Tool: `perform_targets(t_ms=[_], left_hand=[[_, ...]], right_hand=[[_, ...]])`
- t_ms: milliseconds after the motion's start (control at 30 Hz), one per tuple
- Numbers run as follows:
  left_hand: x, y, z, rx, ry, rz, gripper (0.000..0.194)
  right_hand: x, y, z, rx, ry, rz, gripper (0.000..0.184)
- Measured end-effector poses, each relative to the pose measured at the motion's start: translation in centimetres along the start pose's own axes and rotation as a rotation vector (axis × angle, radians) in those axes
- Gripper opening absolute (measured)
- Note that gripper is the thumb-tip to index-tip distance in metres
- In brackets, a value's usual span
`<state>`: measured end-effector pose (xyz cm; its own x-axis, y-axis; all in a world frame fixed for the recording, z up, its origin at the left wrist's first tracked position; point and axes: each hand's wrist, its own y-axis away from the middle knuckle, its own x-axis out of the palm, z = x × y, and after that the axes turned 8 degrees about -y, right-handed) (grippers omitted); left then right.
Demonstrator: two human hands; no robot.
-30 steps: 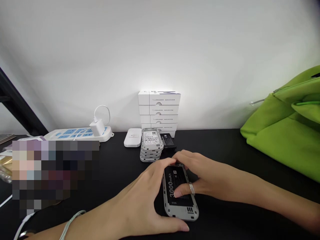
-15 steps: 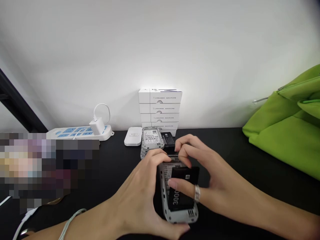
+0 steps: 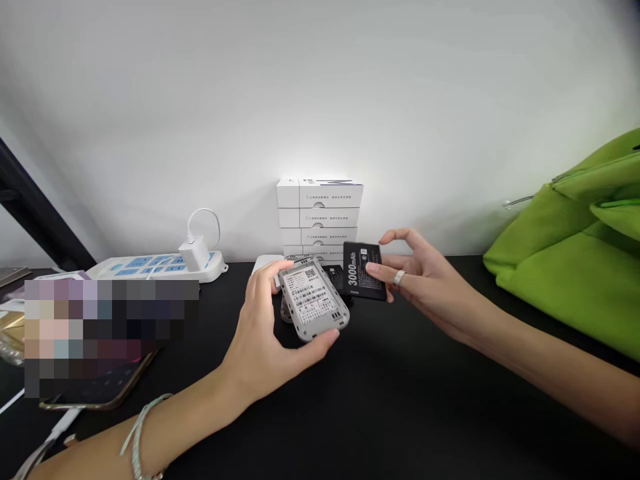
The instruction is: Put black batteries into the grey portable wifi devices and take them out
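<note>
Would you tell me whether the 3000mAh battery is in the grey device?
Out: the right hand holds the battery apart from the device in the left hand.

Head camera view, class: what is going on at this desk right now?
A person holds a grey handheld device, its barcode label facing up, in the left hand. A black 3000 mAh battery sits at the fingertips of the right hand. Both are held over a black desk, in front of a stack of white boxes.
</note>
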<state>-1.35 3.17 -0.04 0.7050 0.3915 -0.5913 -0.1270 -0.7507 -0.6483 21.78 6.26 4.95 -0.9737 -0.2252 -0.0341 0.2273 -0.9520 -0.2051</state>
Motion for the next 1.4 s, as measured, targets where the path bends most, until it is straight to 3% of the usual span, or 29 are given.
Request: perform_targets(t_ms=[133, 233, 300, 533, 633, 733, 800, 833, 867, 900, 1000, 1067, 1167, 1400], left_hand=[[0.4, -0.3, 0.8, -0.142, -0.072, 0.16, 0.053], [0.6, -0.3, 1.2, -0.216, -0.05, 0.245, 0.055], [0.7, -0.4, 1.4, -0.232, -0.027, 0.254, 0.06], [1.2, -0.8, 1.7, -0.294, -0.01, 0.283, 0.066], [1.2, -0.6, 1.7, -0.302, -0.02, 0.253, 0.068], [0.7, -0.1, 1.0, -0.167, -0.07, 0.086, 0.061], [0.1, 0.2, 0.4, 0.076, -0.09, -0.073, 0.036], [-0.2, 0.4, 0.0, 0.201, -0.081, -0.067, 0.019], [-0.3, 0.6, -0.3, 0.325, -0.063, -0.01, 0.005], [-0.4, 0.7, -0.6, 0.396, -0.055, 0.094, 0.01], [-0.3, 1.1, -1.2, 0.207, -0.121, 0.443, 0.026], [-0.1, 1.1, -1.3, 0.077, -0.175, 0.596, 0.026], [0.0, 0.9, -1.3, 0.078, -0.184, 0.677, 0.023], [-0.4, 0.5, -1.4, 0.097, -0.169, 0.709, 0.022]], right_hand=[[-1.2, -1.5, -2.7, 0.146, 0.077, -0.026, 0.038], [-1.2, -2.1, -3.6, 0.182, 0.108, 0.104, 0.05], [-1.1, -2.3, -3.7, 0.149, 0.188, 0.201, 0.057], [-1.6, -3.1, -4.6, -0.052, 0.545, 0.359, 0.053], [-1.2, -2.5, -4.6, -0.109, 0.669, 0.36, 0.053], [-0.4, -1.5, -4.2, -0.25, 0.697, 0.158, 0.039], [-0.3, -1.1, -4.1, -0.294, 0.662, 0.008, 0.021], [-0.5, -1.1, -4.2, -0.277, 0.639, -0.039, 0.029], [-0.8, -1.2, -4.5, -0.244, 0.62, -0.069, 0.039], [-1.3, -1.5, -4.8, -0.202, 0.605, -0.085, 0.046], [-2.8, -2.6, -6.0, -0.098, 0.566, -0.085, 0.049], [-3.5, -3.1, -6.7, -0.056, 0.549, -0.062, 0.047], [-3.5, -3.3, -6.9, -0.024, 0.559, 0.012, 0.042], [-2.6, -2.8, -6.4, -0.014, 0.681, 0.117, 0.032]])
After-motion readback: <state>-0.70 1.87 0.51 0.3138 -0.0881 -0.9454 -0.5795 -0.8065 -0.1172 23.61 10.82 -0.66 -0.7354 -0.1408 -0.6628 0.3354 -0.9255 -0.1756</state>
